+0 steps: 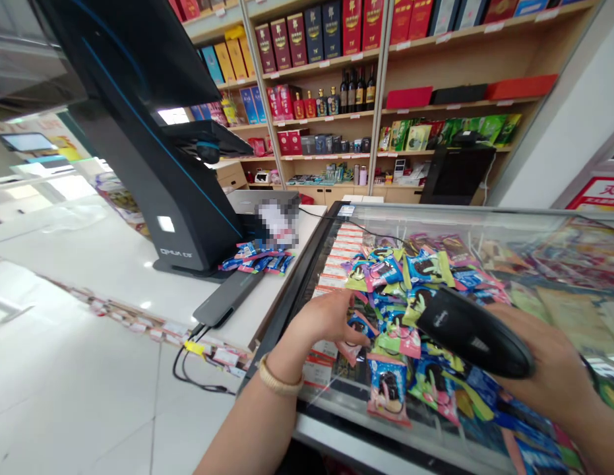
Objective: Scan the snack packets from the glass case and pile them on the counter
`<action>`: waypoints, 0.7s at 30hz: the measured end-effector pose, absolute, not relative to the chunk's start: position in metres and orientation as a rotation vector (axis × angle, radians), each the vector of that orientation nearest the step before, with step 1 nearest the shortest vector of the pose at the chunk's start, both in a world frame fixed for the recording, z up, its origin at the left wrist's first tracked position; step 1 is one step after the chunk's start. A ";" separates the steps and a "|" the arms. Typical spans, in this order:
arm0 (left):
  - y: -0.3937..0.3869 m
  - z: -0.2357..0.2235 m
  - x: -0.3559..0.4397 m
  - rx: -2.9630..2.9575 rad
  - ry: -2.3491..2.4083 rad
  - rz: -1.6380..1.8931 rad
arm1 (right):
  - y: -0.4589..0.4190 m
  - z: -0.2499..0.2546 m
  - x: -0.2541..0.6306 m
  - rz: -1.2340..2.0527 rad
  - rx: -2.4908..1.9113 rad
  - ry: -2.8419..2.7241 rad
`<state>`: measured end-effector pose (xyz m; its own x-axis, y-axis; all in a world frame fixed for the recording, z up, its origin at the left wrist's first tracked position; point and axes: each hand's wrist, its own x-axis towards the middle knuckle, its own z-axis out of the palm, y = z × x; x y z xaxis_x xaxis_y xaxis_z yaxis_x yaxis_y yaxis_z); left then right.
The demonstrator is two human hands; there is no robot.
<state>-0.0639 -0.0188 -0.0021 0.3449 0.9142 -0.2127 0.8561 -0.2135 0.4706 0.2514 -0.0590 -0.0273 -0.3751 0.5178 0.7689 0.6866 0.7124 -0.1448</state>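
Observation:
My left hand (334,320), with a beige band on the wrist, reaches over a pile of small wrapped snacks. Its fingers and thumb are closed around a blue and pink snack packet (362,323), partly covered by the hand. In my right hand (539,349) is a black barcode scanner (475,333), its head pointing left above the pile. Blue, pink and green snack packets (428,267) lie heaped on the glass top of a display case (336,389). One packet (387,389) lies face up at the near side, below my left hand.
Left of the case, a white counter (123,264) carries a black checkout terminal (153,152), a flat grey device (227,300) and a bunch of blue packets (260,258). Cables (188,373) hang at the counter's edge. Shelves (326,66) with boxes and bottles stand behind.

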 end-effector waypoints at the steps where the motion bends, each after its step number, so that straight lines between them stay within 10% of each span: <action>1: -0.021 -0.003 -0.059 2.137 1.560 0.107 | -0.061 -0.027 0.250 -0.240 -0.942 -2.046; 21: -0.003 -0.007 -0.062 0.844 0.635 0.958 | -0.064 -0.019 0.249 -0.258 -0.923 -2.008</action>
